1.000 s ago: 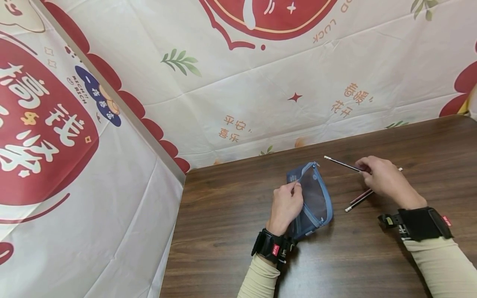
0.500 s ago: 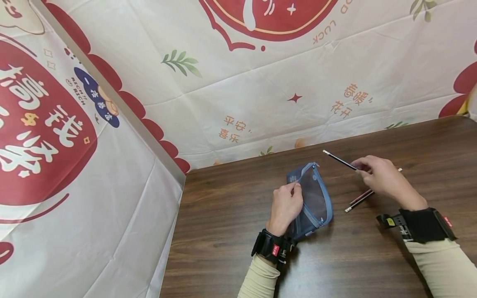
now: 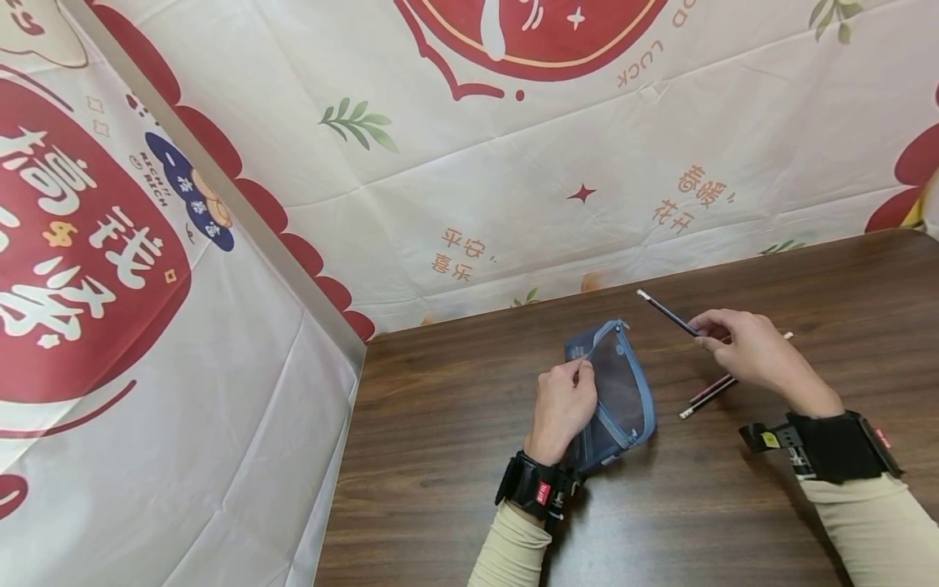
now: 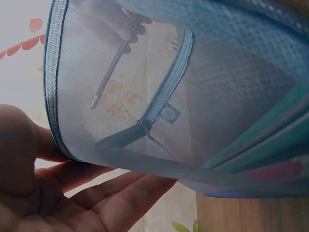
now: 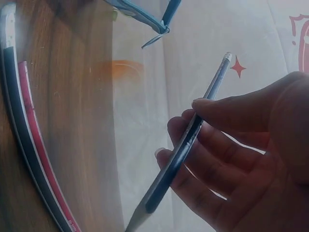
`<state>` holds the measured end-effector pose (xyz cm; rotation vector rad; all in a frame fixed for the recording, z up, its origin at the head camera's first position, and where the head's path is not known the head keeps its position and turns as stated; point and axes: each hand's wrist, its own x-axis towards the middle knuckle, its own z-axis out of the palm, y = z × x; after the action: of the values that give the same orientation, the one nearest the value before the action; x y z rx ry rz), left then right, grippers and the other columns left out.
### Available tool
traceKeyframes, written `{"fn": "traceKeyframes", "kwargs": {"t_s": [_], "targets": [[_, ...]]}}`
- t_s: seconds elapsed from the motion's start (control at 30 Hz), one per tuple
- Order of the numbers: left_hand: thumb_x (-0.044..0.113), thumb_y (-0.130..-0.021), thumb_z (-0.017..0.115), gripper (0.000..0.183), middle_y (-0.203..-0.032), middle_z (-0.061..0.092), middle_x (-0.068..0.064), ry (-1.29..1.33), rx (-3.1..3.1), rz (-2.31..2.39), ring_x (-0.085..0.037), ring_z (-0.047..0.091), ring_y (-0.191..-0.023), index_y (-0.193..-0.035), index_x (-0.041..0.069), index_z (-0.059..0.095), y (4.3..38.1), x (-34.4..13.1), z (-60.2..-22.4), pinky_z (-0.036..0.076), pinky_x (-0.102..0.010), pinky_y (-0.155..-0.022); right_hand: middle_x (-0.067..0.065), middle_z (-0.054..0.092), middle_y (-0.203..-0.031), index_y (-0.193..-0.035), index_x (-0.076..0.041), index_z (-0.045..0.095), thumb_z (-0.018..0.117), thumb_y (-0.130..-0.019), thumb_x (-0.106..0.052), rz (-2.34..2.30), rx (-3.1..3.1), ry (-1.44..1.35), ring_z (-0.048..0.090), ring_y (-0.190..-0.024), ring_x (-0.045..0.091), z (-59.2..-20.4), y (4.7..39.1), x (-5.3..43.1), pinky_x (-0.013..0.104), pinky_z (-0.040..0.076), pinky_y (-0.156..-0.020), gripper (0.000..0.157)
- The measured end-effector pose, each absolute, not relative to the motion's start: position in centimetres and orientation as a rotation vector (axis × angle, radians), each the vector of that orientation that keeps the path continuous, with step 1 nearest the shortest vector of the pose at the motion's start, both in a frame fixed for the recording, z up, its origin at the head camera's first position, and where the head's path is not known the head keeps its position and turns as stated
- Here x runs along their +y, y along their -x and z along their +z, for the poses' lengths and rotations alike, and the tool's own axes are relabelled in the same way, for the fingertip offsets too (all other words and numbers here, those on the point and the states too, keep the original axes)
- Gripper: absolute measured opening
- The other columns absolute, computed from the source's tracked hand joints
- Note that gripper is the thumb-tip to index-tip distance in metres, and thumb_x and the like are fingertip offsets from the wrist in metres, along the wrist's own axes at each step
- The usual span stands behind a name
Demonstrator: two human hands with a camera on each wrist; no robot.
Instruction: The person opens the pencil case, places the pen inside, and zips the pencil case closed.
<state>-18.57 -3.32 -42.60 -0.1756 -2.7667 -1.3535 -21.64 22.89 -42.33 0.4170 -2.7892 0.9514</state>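
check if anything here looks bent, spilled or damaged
Nothing looks spilled, and the pouch and held pencil look intact. One oddity: the black pencil and red pencil on the table appear curved in the right wrist view, yet straight where visible in the head view, probably lens distortion.

In front of me, a blue see-through mesh pouch with a zip (image 3: pixel 623 375) gapes unzipped on the table, its edge pinched by the left hand (image 3: pixel 565 399). A slim dark-blue pencil with a white end (image 5: pixel 178 152) slants in the right hand's (image 3: pixel 751 350) fingertips. Below, a black pencil with a white end (image 5: pixel 24 130) and a red pencil (image 5: pixel 41 145) lie side by side.
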Motion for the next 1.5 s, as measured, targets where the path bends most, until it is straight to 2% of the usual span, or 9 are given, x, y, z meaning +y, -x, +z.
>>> {"fn": "traceKeyframes", "kwargs": {"t_s": [0.2, 0.37, 0.57, 0.73, 0.83, 1.07, 1.23, 1.37, 1.5], "targets": [[0.028, -0.098, 0.044, 0.034, -0.092, 0.073, -0.003, 0.176, -2.761, -1.361, -0.008, 0.054, -0.059, -0.118, 0.016, 0.069, 18.5, -3.3, -42.5, 0.035, -0.023, -0.043, 0.012, 0.068, -0.079, -0.099, 0.003, 0.064, 0.064, -0.085, -0.003, 0.993, -2.776, -0.382, 0.059, -0.072, 0.024, -42.1, 21.5, 22.9, 0.039, 0.044, -0.058, 0.015], [0.028, -0.097, 0.044, 0.034, -0.076, 0.067, -0.001, 0.171, -2.757, -1.372, -0.009, 0.051, -0.053, -0.117, 0.016, 0.070, 18.5, -3.4, -42.5, 0.033, -0.022, -0.042, 0.014, 0.069, -0.080, -0.098, 0.002, 0.065, 0.066, -0.085, -0.007, 1.044, -2.761, -0.329, 0.061, -0.073, 0.027, -41.8, 21.4, 22.8, 0.038, 0.044, -0.057, 0.017], [0.029, -0.098, 0.044, 0.033, -0.068, 0.060, 0.002, 0.169, -2.760, -1.375, -0.009, 0.049, -0.051, -0.116, 0.018, 0.070, 18.5, -3.4, -42.6, 0.032, -0.022, -0.041, 0.018, 0.070, -0.087, -0.102, 0.001, 0.065, 0.064, -0.088, -0.019, 1.131, -2.778, -0.218, 0.063, -0.082, 0.033, -41.2, 21.0, 22.7, 0.037, 0.045, -0.061, 0.024], [0.029, -0.098, 0.044, 0.034, -0.067, 0.059, 0.000, 0.170, -2.763, -1.375, -0.010, 0.047, -0.049, -0.116, 0.017, 0.070, 18.4, -3.4, -42.6, 0.032, -0.023, -0.041, 0.016, 0.069, -0.087, -0.101, 0.000, 0.066, 0.065, -0.087, -0.025, 1.160, -2.761, -0.188, 0.059, -0.076, 0.020, -40.8, 20.8, 22.6, 0.034, 0.044, -0.060, 0.028], [0.028, -0.097, 0.044, 0.034, -0.077, 0.067, -0.001, 0.169, -2.759, -1.366, -0.009, 0.051, -0.054, -0.116, 0.016, 0.070, 18.5, -3.3, -42.6, 0.034, -0.022, -0.043, 0.016, 0.068, -0.088, -0.102, -0.001, 0.066, 0.065, -0.087, -0.027, 1.175, -2.748, -0.180, 0.056, -0.072, 0.011, -40.7, 20.7, 22.6, 0.030, 0.044, -0.059, 0.030], [0.028, -0.097, 0.044, 0.034, -0.095, 0.073, -0.001, 0.163, -2.755, -1.342, -0.008, 0.057, -0.066, -0.116, 0.016, 0.070, 18.5, -3.2, -42.6, 0.039, -0.022, -0.048, 0.018, 0.068, -0.092, -0.104, -0.001, 0.066, 0.065, -0.088, -0.028, 1.200, -2.722, -0.171, 0.056, -0.072, 0.008, -40.6, 20.6, 22.5, 0.029, 0.043, -0.059, 0.032], [0.028, -0.097, 0.044, 0.034, -0.087, 0.071, -0.001, 0.170, -2.757, -1.344, -0.008, 0.054, -0.058, -0.116, 0.016, 0.070, 18.5, -3.3, -42.5, 0.036, -0.022, -0.044, 0.019, 0.068, -0.094, -0.105, -0.001, 0.065, 0.064, -0.087, -0.032, 1.222, -2.722, -0.160, 0.056, -0.073, 0.000, -40.4, 20.6, 22.3, 0.030, 0.043, -0.061, 0.036], [0.028, -0.097, 0.044, 0.032, -0.085, 0.070, 0.002, 0.184, -2.755, -1.307, -0.006, 0.058, -0.066, -0.111, 0.020, 0.072, 18.5, -3.3, -42.5, 0.044, -0.023, -0.052, 0.019, 0.069, -0.096, -0.106, -0.002, 0.065, 0.063, -0.087, -0.035, 1.250, -2.735, -0.152, 0.056, -0.073, -0.005, -40.3, 20.6, 22.2, 0.032, 0.043, -0.063, 0.038], [0.027, -0.097, 0.044, 0.031, -0.076, 0.066, 0.005, 0.192, -2.748, -1.283, -0.006, 0.057, -0.068, -0.099, 0.022, 0.074, 18.6, -3.3, -42.5, 0.045, -0.023, -0.056, 0.019, 0.069, -0.095, -0.106, -0.001, 0.064, 0.064, -0.087, -0.035, 1.278, -2.732, -0.137, 0.059, -0.072, -0.005, -40.2, 20.6, 22.1, 0.029, 0.043, -0.063, 0.039]]}}
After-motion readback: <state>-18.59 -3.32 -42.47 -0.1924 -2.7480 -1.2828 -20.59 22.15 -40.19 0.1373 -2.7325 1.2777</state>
